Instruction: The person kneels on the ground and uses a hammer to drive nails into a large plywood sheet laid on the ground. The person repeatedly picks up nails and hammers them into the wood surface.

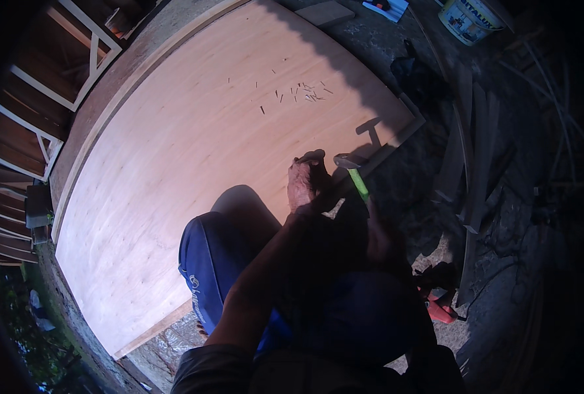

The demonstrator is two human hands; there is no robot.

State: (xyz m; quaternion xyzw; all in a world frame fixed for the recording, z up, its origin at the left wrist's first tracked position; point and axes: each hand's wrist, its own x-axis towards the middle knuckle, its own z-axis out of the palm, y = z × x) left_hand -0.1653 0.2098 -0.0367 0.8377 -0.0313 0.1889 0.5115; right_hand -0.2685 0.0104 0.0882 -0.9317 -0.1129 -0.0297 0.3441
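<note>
A large plywood panel (173, 151) lies flat in front of me, with thin wooden strips along its edges. My left hand (301, 184) rests near the panel's right edge, its fingers drawn together; what they pinch, if anything, is hidden in shadow. In the shade just right of it, my right hand (380, 240) grips a hammer (358, 182) by its bright green handle. The hammer's head is close to the panel's edge, a little right of my left fingers, and casts a shadow on the wood. Several loose nails (308, 95) lie scattered on the far part of the panel.
Wooden frames (82, 85) stand at the left. Long timber strips (477, 157) lie on the right, near a red tool (441, 308). At the far right is a white bucket (468, 23). My blue-clad knee (206, 256) is on the panel's near side.
</note>
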